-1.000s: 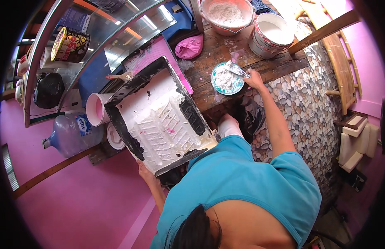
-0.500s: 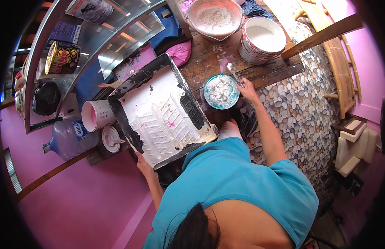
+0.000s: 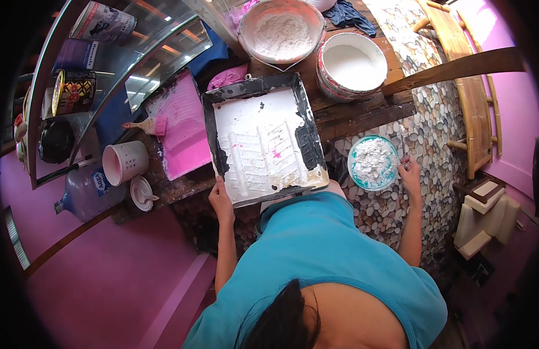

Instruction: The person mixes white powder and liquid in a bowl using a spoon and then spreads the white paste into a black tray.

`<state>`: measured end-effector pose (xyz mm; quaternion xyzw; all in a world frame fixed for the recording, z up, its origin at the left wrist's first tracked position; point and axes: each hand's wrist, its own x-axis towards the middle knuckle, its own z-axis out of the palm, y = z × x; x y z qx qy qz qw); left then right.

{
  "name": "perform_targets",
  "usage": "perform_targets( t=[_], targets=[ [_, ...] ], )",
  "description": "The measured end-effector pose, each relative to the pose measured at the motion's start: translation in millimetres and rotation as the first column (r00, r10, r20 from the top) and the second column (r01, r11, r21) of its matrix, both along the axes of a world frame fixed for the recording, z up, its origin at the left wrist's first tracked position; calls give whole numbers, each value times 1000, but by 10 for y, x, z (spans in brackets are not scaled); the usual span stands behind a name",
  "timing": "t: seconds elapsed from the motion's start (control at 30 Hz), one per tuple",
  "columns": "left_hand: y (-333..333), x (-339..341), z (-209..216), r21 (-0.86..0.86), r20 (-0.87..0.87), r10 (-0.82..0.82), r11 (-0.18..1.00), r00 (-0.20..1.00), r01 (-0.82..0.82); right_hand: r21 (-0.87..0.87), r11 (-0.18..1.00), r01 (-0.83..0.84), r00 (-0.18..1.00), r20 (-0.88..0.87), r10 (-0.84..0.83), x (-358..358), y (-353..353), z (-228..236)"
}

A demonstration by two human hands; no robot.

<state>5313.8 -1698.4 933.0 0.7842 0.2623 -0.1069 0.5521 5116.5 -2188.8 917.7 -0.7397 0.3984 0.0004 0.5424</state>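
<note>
A black paint tray [image 3: 255, 136], its inside coated in white with bare black patches, is tilted in front of me. My left hand [image 3: 221, 199] grips its near left corner. To the right, my right hand [image 3: 409, 170] closes on the rim of a teal bowl [image 3: 355, 168] over the pebble-patterned floor. White powder [image 3: 374, 163] is heaped in the bowl. Something thin rises beside the right fingers, too faint to make out.
A pink-coated tray [image 3: 185, 145] with a paintbrush [image 3: 146, 125] lies left on the wooden table [image 3: 362, 116]. Beyond stand a tub of white powder [image 3: 281, 38] and a bucket of white liquid [image 3: 351, 64]. A pail [image 3: 125, 163] and water jug [image 3: 92, 195] stand left; a bamboo bench [image 3: 475, 116], right.
The paint tray has swung right and turned more upright, uncovering the pink tray and brush. My right hand has carried the bowl rightward, off the table's edge and over the floor.
</note>
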Motion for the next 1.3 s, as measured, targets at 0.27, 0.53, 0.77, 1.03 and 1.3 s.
perform_targets(
  t=[0.27,0.53,0.77,1.03,1.3],
  targets=[
    [-300,-161,-758,2,-90,-112,994,990,112,90,994,56,998,19,-58,180,122,272],
    [-331,55,-1148,261,5,-223,941,975,214,111,959,-262,940,255,227,1168,1147,-129],
    [-354,169,-1066,582,82,-466,740,881,337,46,975,-218,951,235,201,1911,1721,-651],
    [-607,426,-465,-705,-73,-330,684,941,186,174,981,-88,971,233,46,2244,1846,-815],
    [-787,581,-778,-852,-91,-247,520,965,53,-152,985,-84,968,221,117,2198,1831,-823]
  ],
)
